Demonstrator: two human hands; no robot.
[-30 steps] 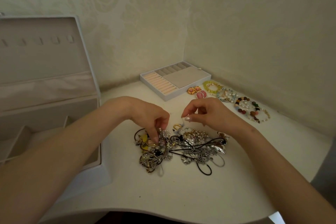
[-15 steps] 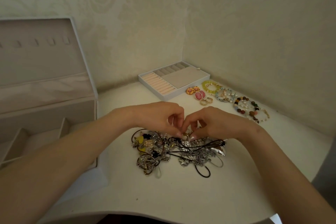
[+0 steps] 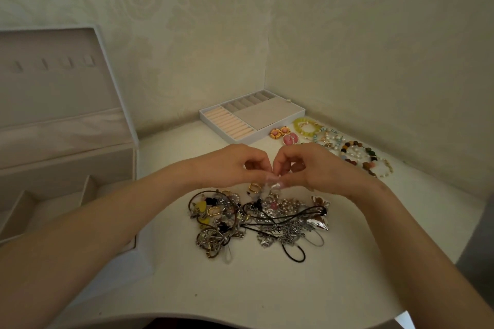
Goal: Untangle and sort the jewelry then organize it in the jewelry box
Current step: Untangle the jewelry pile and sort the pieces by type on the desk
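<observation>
A tangled heap of jewelry [image 3: 256, 219], with silver chains, black cords, gold and yellow pieces, lies on the white table [image 3: 267, 288]. Just above its far edge my left hand [image 3: 235, 165] and my right hand [image 3: 315, 165] meet fingertip to fingertip, both pinching a small piece that is too small to make out. A gold ring [image 3: 253, 188] lies right under the fingers. The open white jewelry box [image 3: 66, 157] stands at the left, lid up, its compartments bare. Its removable tray [image 3: 251, 121] sits at the back by the wall corner.
Sorted pieces lie in a row at the right back: orange and pink earrings [image 3: 284, 136], a yellow-green bead bracelet [image 3: 307, 127], a pearl and blue bracelet [image 3: 328, 139], dark and pearl bead bracelets [image 3: 366, 160]. Walls close the back and right; the table's curved front edge runs below my forearms.
My hands, apart a second ago with the left one down in the heap, have come together over the heap's far edge and now pinch a small piece between them.
</observation>
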